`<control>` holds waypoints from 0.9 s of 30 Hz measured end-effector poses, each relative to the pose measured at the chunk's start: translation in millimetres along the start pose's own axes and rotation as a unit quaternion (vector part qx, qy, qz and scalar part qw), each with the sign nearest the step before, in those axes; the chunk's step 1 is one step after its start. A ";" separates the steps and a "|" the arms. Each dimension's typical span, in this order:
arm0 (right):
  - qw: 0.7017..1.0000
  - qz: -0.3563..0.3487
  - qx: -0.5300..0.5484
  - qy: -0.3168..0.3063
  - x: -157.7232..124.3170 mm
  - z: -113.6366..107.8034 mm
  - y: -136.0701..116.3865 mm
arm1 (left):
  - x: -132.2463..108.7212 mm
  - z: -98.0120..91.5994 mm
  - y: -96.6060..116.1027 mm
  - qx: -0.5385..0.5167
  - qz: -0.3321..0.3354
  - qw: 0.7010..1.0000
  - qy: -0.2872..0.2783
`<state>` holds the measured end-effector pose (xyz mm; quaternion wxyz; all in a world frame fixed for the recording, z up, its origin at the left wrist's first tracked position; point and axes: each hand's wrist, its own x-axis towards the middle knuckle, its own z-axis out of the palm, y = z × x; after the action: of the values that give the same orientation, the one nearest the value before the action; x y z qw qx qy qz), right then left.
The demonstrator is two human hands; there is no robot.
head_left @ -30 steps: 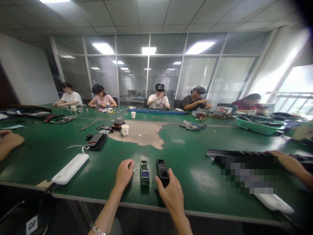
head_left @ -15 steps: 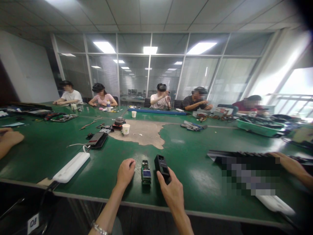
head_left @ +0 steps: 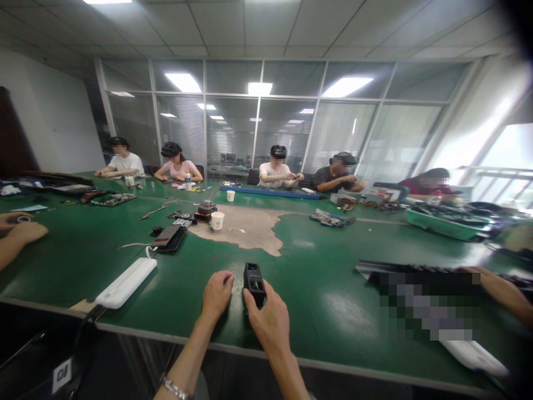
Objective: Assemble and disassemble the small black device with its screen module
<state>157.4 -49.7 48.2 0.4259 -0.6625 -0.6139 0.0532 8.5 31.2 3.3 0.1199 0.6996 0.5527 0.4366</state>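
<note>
My right hand (head_left: 270, 316) grips a black plastic housing (head_left: 252, 275) with rectangular openings in its top face. A bit of something pale and greenish shows through the nearer opening. The green circuit board with the blue part is no longer visible; the housing stands where it lay, so the board is covered by it or inside it. To the left, close beside the housing, my left hand (head_left: 217, 294) rests on the green table (head_left: 191, 266) with its fingers curled in. Whatever those fingers may hold is hidden.
A white power strip (head_left: 127, 282) lies left, near a dark flat device (head_left: 170, 238). Beyond are a paper cup (head_left: 217, 221), gloves (head_left: 331, 218) and a green basket (head_left: 445, 225). Co-workers' hands (head_left: 27, 229) appear at the left edge, and other people sit across.
My right hand has moved left, bringing the black housing over the circuit board, which has gone from sight. My left hand has stayed nearly in place. The view has shifted slightly.
</note>
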 end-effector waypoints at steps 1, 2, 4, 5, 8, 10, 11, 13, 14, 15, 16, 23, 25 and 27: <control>1.000 0.001 -0.005 -0.001 -0.8 0.7 0.1 | 0.0 0.0 0.0 0.001 -0.001 1.000 -0.001; 1.000 0.002 -0.009 -0.003 -1.7 1.4 0.3 | -0.1 -0.1 0.1 0.002 0.000 1.000 -0.001; 1.000 0.003 -0.015 -0.007 -3.6 2.9 0.8 | -0.2 -0.5 0.3 0.002 0.002 1.000 -0.001; 1.000 0.002 -0.017 -0.008 -4.5 3.7 1.1 | -0.1 -0.8 0.5 0.002 0.004 1.000 -0.001; 1.000 -0.001 -0.021 -0.011 -7.1 6.1 2.5 | 0.2 -1.9 1.1 0.003 0.004 1.000 -0.005; 1.000 -0.002 -0.026 -0.013 -8.3 7.4 3.6 | 0.3 -2.5 1.6 0.003 0.003 1.000 -0.006; 0.999 -0.002 -0.029 -0.014 -8.8 8.0 4.2 | 0.3 -2.7 1.9 0.002 0.002 1.000 -0.006; 0.999 -0.003 -0.037 -0.012 -9.6 8.9 5.7 | 0.1 -2.7 2.1 0.001 0.002 1.000 -0.006; 0.999 -0.002 -0.042 -0.011 -10.1 9.5 6.5 | 0.0 -2.5 2.1 0.001 0.002 1.000 -0.005; 0.999 -0.001 -0.048 -0.011 -10.8 10.1 7.5 | -0.1 -2.3 2.1 0.001 0.002 1.000 -0.005; 0.999 0.000 -0.053 -0.010 -11.6 10.8 8.5 | -0.2 -1.9 1.9 0.002 0.003 1.000 -0.004; 0.998 0.005 -0.065 -0.019 -20.8 18.7 17.7 | 1.1 -0.5 0.7 0.011 -0.001 1.000 -0.005; 0.998 0.002 -0.064 -0.017 -22.2 20.9 20.4 | 1.3 -0.4 0.6 0.013 -0.001 1.000 -0.007; 0.998 0.000 -0.062 -0.009 -22.3 22.6 22.5 | 1.4 0.0 0.4 0.016 -0.001 1.000 -0.006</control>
<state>155.9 -55.0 9.6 0.3788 -0.6868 -0.6199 0.0207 8.8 32.3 4.2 0.1129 0.7035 0.5597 0.4231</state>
